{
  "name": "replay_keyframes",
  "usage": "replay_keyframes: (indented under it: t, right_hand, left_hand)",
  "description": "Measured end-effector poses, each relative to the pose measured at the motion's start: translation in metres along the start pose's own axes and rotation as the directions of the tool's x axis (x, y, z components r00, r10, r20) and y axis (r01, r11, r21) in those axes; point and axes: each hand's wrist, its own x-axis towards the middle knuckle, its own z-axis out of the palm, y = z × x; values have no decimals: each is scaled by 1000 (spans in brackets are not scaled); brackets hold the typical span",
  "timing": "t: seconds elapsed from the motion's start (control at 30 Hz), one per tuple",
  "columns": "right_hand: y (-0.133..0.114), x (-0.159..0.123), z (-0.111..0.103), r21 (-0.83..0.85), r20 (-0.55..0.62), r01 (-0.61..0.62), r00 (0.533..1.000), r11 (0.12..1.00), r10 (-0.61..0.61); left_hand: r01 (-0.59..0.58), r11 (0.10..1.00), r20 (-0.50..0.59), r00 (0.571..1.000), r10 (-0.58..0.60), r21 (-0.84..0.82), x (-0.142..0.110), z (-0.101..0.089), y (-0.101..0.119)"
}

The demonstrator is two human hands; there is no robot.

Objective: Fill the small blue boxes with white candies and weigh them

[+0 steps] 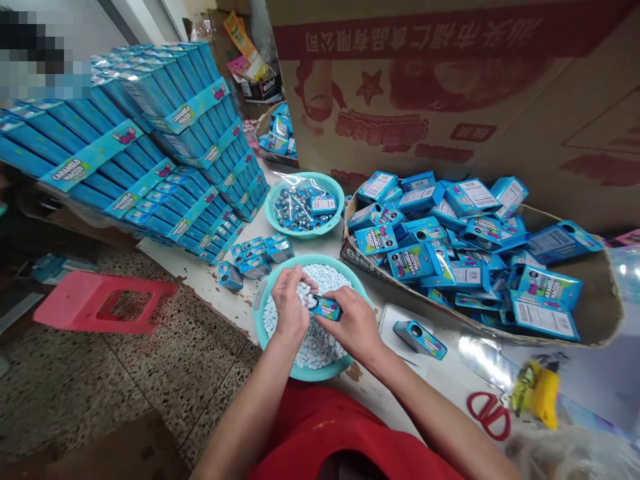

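Both hands are above a turquoise basin (260, 313) full of small white candies (320, 347). My left hand (290, 303) is cupped, with a few white candies (304, 291) held against its fingers. Pinched in my right hand (353, 323) is a small blue candy box (326, 308), tilted so that one end faces the candies in the left hand. The box's opening is partly hidden by the fingers and candies. To the right, another blue box (420, 339) lies on a flat white scale-like tray (393, 319).
Behind stands a second turquoise basin (305, 232) with small metallic pieces. Several small boxes (255, 257) sit left of it. A carton (595, 333) heaped with blue boxes is at right; red scissors (490, 415) lie nearer. Stacked display packs (185, 147) rise at left, beside a red stool (100, 303).
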Motion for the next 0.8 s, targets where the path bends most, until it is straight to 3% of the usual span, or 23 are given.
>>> replay_keyframes:
  t: [0.23,0.5,0.67,0.8]
  right_hand:
    - [2,0,-1,75,-19,-10,1000,997,11]
    - [-3,0,-4,32,17,1,1000,1000,-1]
    - [-4,-1,-5,47,21,-18,1000,999,17]
    - [-3,-2,-5,82,-7,-7,1000,997,8]
  left_hand:
    - [-63,994,19,998,62,92,2,0,-5]
    - [-116,980,33,993,113,164,2,-1,-7]
    - [-50,984,34,998,45,170,-2,-3,-4]
    - [-101,981,37,995,96,167,-3,0,-2]
